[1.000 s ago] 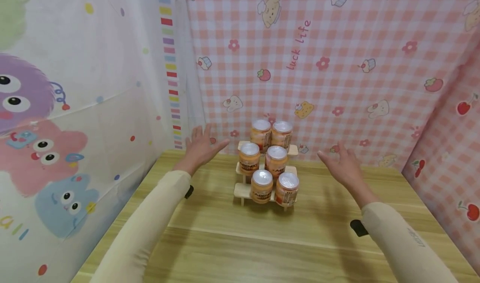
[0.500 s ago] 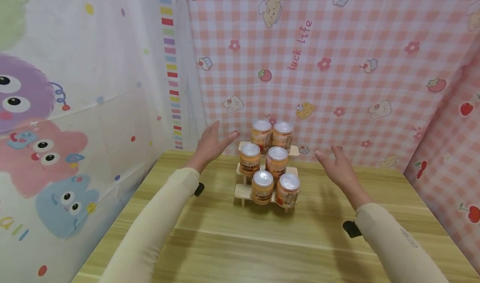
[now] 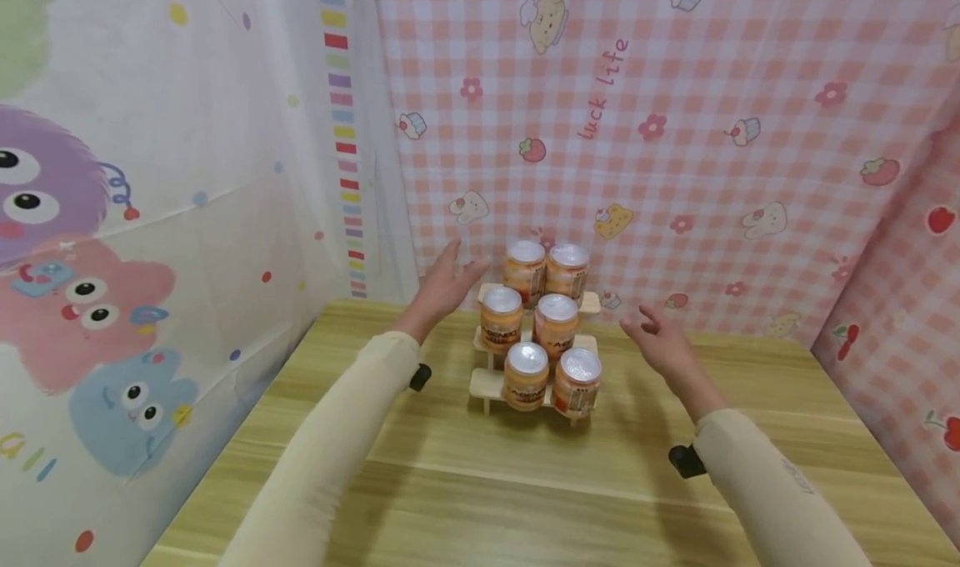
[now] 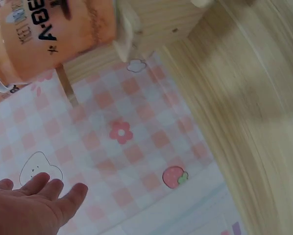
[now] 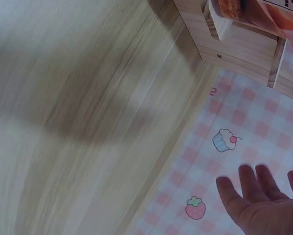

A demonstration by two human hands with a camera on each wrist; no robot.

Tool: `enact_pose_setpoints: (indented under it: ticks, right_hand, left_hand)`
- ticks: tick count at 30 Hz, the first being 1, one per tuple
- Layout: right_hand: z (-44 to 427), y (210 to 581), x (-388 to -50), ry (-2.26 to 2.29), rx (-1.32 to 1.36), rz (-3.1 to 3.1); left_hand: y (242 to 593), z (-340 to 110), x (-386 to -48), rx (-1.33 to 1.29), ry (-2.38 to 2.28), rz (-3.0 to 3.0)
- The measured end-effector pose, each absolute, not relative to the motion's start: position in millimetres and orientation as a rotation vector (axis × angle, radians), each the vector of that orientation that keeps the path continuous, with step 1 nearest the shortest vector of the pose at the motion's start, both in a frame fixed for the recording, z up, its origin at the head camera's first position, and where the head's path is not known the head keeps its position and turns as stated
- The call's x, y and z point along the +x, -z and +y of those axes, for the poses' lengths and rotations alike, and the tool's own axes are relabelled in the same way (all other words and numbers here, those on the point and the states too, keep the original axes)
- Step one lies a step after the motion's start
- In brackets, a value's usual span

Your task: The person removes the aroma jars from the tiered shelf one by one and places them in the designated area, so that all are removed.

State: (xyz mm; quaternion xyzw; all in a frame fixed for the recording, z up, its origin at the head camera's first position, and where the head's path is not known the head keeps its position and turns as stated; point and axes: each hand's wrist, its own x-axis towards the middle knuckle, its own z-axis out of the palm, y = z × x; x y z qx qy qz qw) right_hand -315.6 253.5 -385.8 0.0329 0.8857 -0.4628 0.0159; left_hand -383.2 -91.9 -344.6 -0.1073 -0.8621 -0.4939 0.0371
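Note:
A three-step wooden rack (image 3: 487,383) stands on the table, holding several orange cans with silver lids, two to a step. On the top step are a left can (image 3: 525,273) and a right can (image 3: 567,275). My left hand (image 3: 442,288) hovers left of the top step, fingers extended and holding nothing; the left wrist view shows an orange can (image 4: 63,39) above it. To the right of the rack my right hand (image 3: 663,346) is raised, apart from the cans. Its fingers are spread and slightly bent, with nothing between them.
The wood-grain table (image 3: 480,500) reaches back to a pink checked cloth (image 3: 510,92) hanging close behind the rack. A white cartoon-printed cloth (image 3: 225,158) hangs at the left. Another pink cloth (image 3: 922,283) borders the right side.
My left hand has moved right, nearer the rack's top step. My right hand has drifted a little left toward the rack. The cans and rack stand as before.

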Motion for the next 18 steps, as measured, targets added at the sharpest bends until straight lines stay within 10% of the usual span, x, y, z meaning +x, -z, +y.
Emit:
enact_pose_setpoints:
  ticks: [18]
  right_hand:
    - [237, 416, -331, 1.634, 0.125, 2.535]
  left_hand:
    - [339, -71, -393, -0.255, 1.815, -2.545]
